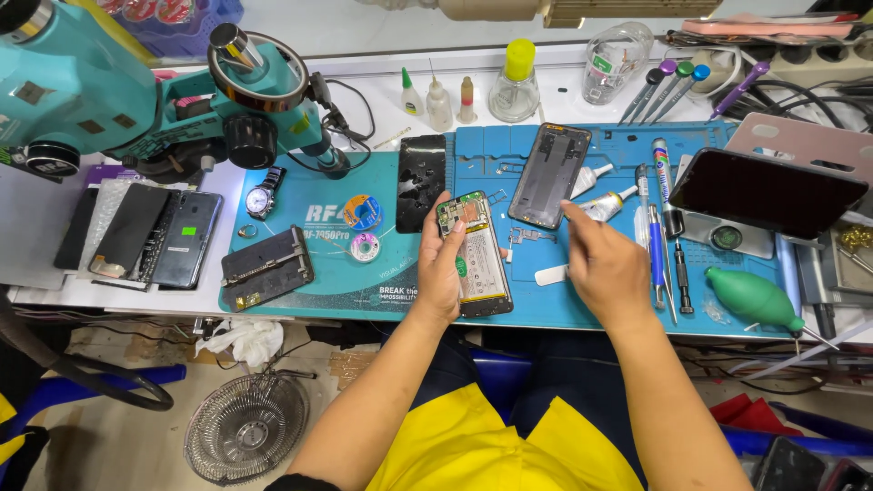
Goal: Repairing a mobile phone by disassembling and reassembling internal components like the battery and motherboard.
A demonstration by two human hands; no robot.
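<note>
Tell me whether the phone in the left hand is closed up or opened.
Opened: the phone in the left hand shows its battery and circuit board, no back cover.

The left hand (440, 273) covers the left edge of the opened phone (475, 255). The microscope (136, 91) is cut off at the picture's top-left corner. Objects at the bottom-right corner are unidentifiable.

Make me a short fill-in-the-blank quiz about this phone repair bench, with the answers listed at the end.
1. The left hand holds an opened phone over the ____ work mat.
2. The right hand reaches toward a small white ____.
3. The green air blower lies at the mat's ____ end.
4. The wristwatch lies below the teal ____.

Answers: blue; tube; right; microscope
</note>
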